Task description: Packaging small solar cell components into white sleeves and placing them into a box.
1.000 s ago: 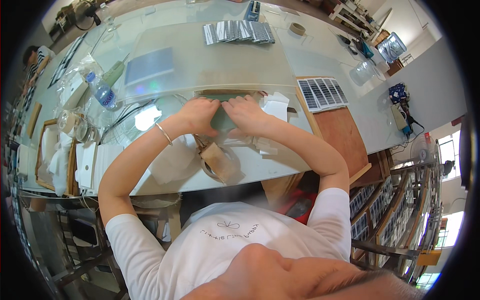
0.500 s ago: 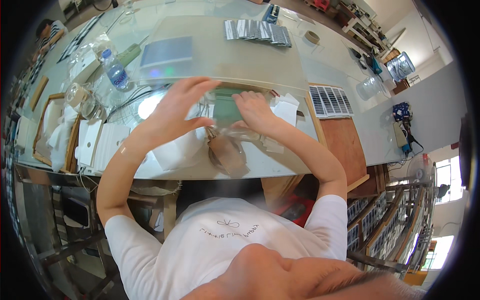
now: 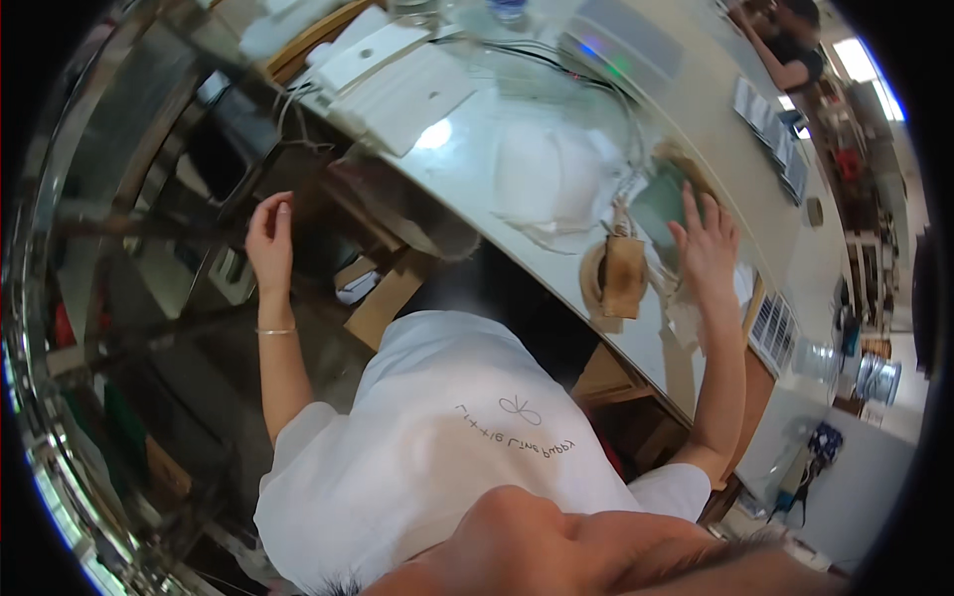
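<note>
My left hand (image 3: 269, 236) hangs out to the left, clear of the table edge, with its fingers curled in and nothing visible in them. My right hand (image 3: 708, 243) is over the worktable with its fingers spread, beside a green flat object (image 3: 660, 207) whose kind I cannot make out; its fingertips overlap the object's right side. Close to that hand lie a roll of tape (image 3: 590, 276) and a brown block-like piece (image 3: 625, 278), with thin wires (image 3: 622, 214) near them. White sheets (image 3: 556, 179) lie to their left, blurred.
Stacked white boards (image 3: 402, 91) and a wooden frame (image 3: 323, 38) occupy the table's left end. Dark cables (image 3: 527, 48) cross the glass. Silvery strips (image 3: 770, 134) lie at the far right, near another person (image 3: 790, 45). Metal racking (image 3: 129, 228) stands at the left.
The view has swung to the left. My left hand has left the tabletop, moving left past the edge, and its fingers have curled. My right hand stays by the green object, fingers now more spread.
</note>
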The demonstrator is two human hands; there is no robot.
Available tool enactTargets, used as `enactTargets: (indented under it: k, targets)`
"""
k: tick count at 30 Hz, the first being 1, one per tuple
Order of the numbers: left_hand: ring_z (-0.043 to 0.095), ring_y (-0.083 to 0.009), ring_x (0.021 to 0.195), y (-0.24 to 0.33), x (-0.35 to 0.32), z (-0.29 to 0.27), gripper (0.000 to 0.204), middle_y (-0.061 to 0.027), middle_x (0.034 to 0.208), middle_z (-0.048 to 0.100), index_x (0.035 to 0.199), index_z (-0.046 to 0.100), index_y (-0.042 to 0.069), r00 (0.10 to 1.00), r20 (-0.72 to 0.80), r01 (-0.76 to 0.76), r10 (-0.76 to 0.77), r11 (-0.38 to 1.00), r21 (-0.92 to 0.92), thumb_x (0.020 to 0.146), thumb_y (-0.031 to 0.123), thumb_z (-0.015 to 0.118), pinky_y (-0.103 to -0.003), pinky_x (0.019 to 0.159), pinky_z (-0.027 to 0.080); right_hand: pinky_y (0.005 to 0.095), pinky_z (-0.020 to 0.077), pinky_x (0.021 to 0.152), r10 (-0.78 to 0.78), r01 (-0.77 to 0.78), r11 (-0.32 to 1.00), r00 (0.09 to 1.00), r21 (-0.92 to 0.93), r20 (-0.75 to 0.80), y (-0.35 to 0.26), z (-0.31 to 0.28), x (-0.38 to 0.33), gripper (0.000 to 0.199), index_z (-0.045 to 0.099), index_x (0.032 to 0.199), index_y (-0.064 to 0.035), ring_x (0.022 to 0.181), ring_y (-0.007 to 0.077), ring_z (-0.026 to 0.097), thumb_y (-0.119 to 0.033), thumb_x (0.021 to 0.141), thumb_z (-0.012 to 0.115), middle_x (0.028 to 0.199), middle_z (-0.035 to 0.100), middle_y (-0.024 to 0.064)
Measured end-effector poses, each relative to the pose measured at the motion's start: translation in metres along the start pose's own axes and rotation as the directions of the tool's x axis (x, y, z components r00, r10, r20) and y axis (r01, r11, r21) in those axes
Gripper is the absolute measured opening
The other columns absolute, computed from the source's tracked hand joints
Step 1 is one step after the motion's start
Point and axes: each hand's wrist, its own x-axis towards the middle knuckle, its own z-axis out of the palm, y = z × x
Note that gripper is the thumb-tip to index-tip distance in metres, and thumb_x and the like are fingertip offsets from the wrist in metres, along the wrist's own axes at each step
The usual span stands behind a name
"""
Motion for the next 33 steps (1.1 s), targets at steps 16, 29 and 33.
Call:
enactTargets:
  k: [16,29,33]
  targets:
    - [0.066,-0.0401,0.112,-0.445,-0.028,0.089,0.048,-0.025,0.123,0.066,0.118,0.069,-0.001,0.726,0.159,0.131,-0.669,0.362,0.923,0.099,0.033,0.041,-0.049,0.096,0.053,0.0408,0.046,0.1,0.078,-0.084,0.665,0.996,0.742,0.043,-0.072,-0.173,-0.096,0.058,0.058,0.136,-0.0059,0.119,0.0359,0.057,-0.004,0.08,0.075,0.131,0.057,0.016]
    - [0.056,-0.0337,0.126,-0.415,-0.065,0.144,0.05,-0.0205,0.138,0.056,0.139,0.052,0.002,0.93,-0.366,0.365,-0.016,0.113,0.924,0.094,0.023,0.057,-0.048,0.105,0.046,0.0406,0.0493,0.091,0.182,-0.143,0.558,0.982,0.817,0.048,-0.124,-0.158,-0.072,0.046,0.063,0.128,-0.0039,0.105,0.035,0.062,-0.004,0.083,0.072,0.116,0.065,0.0164]
    - [0.03,-0.0419,0.146,-0.37,-0.07,0.146,0.055,-0.024,0.159,0.029,0.153,0.032,0.003,0.878,-0.181,0.339,-0.444,0.309,0.889,0.101,0.018,0.044,-0.054,0.117,0.03,0.0395,0.0492,0.085,-0.173,0.28,0.36,0.957,0.89,-0.231,-0.18,-0.163,-0.018,0.048,0.066,0.123,-0.0032,0.098,0.031,0.064,-0.011,0.078,0.079,0.111,0.068,0.0119]
